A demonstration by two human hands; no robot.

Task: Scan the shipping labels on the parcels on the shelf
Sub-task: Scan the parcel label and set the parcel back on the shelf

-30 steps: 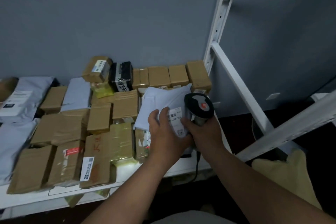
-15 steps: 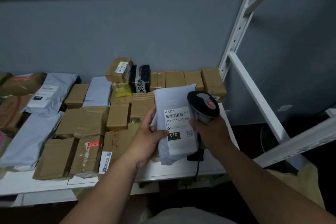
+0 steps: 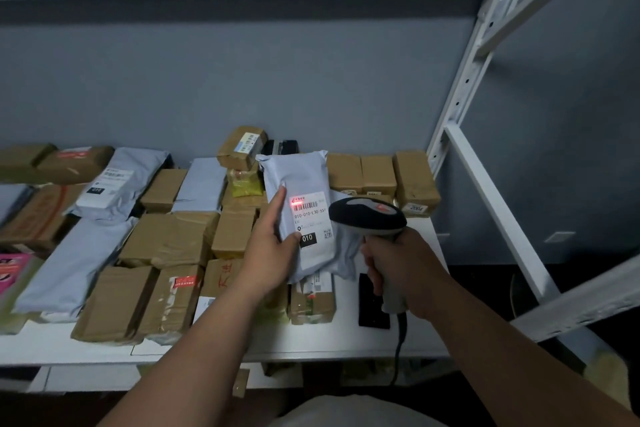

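Head view: your left hand (image 3: 273, 250) holds the grey mailer bag (image 3: 304, 204) upright over the shelf (image 3: 311, 340), thumb pinching its lower edge, forefinger laid up the front. Your right hand (image 3: 398, 267) is wrapped round the scanner (image 3: 367, 217) grip, its red light landing on the shipping label (image 3: 310, 218). Brown boxes (image 3: 166, 239) and other grey bags (image 3: 74, 263) crowd the shelf left of it, a row of small boxes (image 3: 379, 173) sits behind, and a black pad (image 3: 372, 308) lies under the scanner.
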